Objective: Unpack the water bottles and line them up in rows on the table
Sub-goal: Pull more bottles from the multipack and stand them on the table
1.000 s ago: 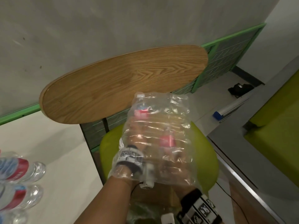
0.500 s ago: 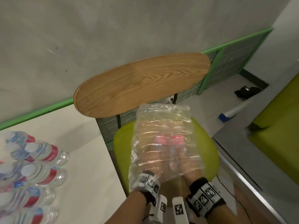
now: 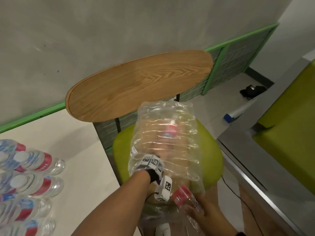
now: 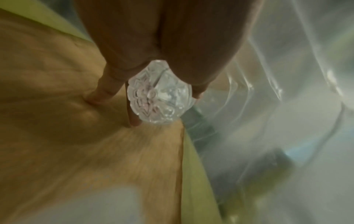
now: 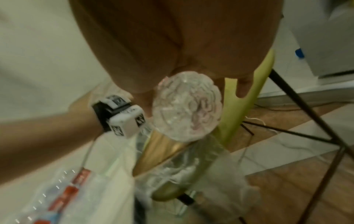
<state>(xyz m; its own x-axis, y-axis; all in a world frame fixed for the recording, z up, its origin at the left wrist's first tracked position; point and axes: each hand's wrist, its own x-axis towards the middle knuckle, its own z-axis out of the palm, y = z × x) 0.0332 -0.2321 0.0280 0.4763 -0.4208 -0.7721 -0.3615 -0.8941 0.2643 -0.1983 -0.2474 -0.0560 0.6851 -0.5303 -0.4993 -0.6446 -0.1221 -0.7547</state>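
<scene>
The clear shrink wrap (image 3: 170,116) of the bottle pack lies on a green chair seat (image 3: 211,157). My left hand (image 3: 163,145) is inside the wrap, its fingers curled round a water bottle (image 3: 170,132) with a red label; the left wrist view shows that bottle's clear base (image 4: 159,94) between my fingers (image 4: 107,91). Outside the wrap's near opening, my right hand (image 3: 202,212) grips another red-labelled water bottle (image 3: 182,196), whose base (image 5: 186,106) fills the right wrist view. Several unpacked bottles (image 3: 34,164) stand together on the white table (image 3: 81,159) at left.
The chair's wooden backrest (image 3: 139,84) rises behind the wrap, against a grey wall. A grey metal-edged counter (image 3: 252,167) runs along the right, with green padding beyond it. A thin black cable (image 3: 238,198) hangs near the chair, and its dark legs (image 5: 306,109) stand on the floor.
My right hand has drawn back out of the wrap toward me with a bottle in it. My left hand stays inside the wrap. The view has shifted slightly.
</scene>
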